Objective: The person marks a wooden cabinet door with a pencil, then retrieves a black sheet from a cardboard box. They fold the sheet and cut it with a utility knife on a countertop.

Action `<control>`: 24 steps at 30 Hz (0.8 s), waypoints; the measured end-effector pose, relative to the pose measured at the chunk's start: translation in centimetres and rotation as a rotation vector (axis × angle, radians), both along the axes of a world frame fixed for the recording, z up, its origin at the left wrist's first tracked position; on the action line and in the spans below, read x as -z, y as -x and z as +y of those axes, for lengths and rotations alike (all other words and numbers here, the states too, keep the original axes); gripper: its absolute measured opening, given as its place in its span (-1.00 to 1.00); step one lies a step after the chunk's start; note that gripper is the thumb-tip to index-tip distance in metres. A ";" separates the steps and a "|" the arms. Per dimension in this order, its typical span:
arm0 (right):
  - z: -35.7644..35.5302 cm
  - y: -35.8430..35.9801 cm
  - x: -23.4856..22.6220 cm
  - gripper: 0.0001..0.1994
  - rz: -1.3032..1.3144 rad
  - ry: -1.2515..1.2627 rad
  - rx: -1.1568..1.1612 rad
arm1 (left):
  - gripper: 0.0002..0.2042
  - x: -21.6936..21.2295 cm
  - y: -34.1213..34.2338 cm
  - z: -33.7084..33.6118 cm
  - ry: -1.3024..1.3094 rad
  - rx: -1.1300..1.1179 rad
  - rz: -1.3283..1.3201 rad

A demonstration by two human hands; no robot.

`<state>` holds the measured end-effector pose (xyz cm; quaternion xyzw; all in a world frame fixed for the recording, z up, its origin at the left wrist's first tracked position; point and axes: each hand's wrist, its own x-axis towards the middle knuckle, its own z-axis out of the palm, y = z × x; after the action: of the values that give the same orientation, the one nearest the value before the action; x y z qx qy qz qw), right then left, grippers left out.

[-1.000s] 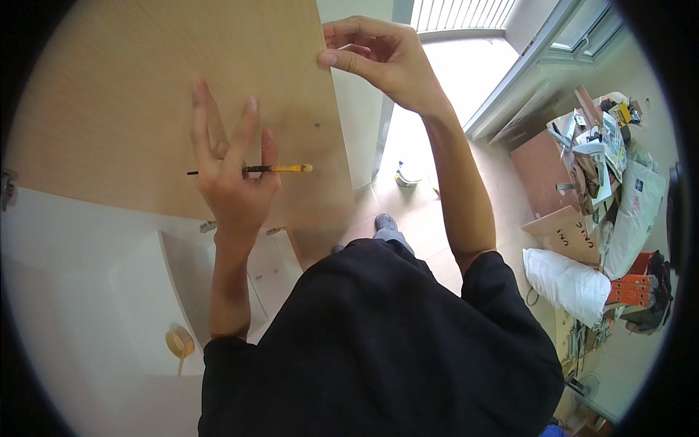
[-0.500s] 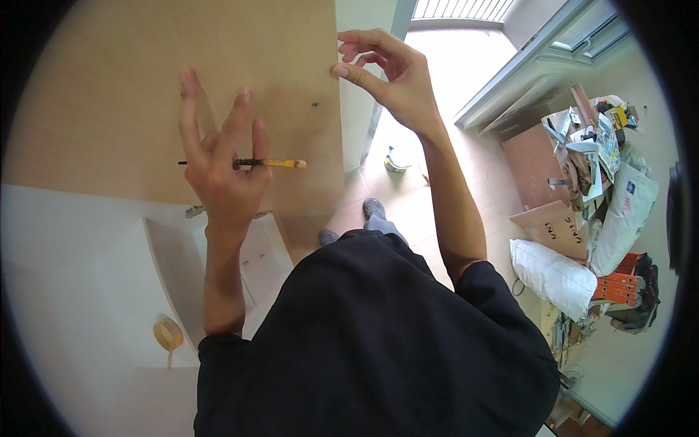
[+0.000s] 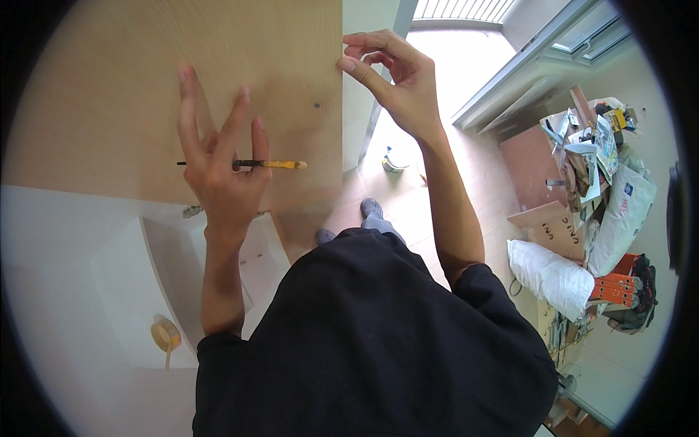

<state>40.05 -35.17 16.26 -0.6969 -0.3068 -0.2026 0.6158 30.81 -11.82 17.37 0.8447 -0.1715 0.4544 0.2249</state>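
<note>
Bright daylight from the upper right, soft shadows, sharp centre (fisheye bending and black vignette at the rim).

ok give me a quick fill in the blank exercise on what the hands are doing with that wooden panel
1. The left hand lies flat on the wooden panel with a ____ tucked between its fingers.
2. The right hand touches the panel at its ____ edge.
3. The yellow end of the pencil points toward the person's ____ side.
4. Below the panel, a roll of tape rests on a ____ surface.

Missing words: pencil; right; right; white
</note>
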 end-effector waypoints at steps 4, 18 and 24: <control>-0.2 0.2 -0.1 -0.69 -0.010 0.004 0.030 | -0.49 0.2 0.0 0.3 -0.015 -0.004 0.005; -0.1 0.1 -1.9 -0.88 -0.131 -0.023 0.115 | -0.51 -0.3 0.3 -0.5 0.024 -0.011 0.065; 0.9 0.6 -3.4 -0.91 -0.088 -0.009 0.127 | -0.55 -0.1 1.0 -0.3 0.034 -0.062 0.079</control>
<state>39.40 -34.22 19.62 -0.7025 -0.2877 -0.2733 0.5907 29.78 -12.11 17.49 0.8630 -0.1286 0.4302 0.2315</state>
